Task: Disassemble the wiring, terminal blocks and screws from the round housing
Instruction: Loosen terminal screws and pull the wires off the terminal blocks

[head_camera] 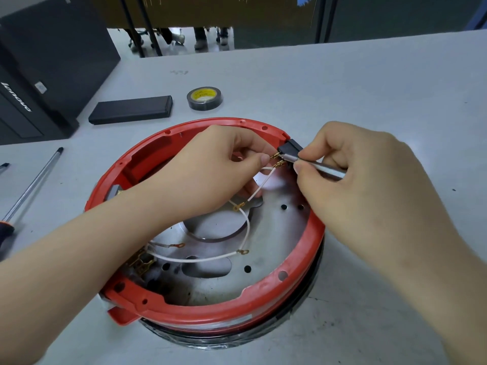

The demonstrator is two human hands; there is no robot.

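Note:
The round housing (297, 283) has a red rim and a silver metal floor and sits in the middle of the table. A black terminal block (290, 148) is set in the rim at the upper right, with brass connectors and white wires (247, 227) running from it. My left hand (210, 169) reaches over the housing and pinches a wire connector right by that block. My right hand (355, 177) grips a small silver screwdriver (324, 169), its tip at the block. A second brass terminal cluster (141, 263) sits at the lower left inside the housing.
A roll of black tape (204, 98) and a flat black case (131, 109) lie behind the housing. A long screwdriver (31, 185) lies at the left. A black computer tower (39, 75) stands at the far left.

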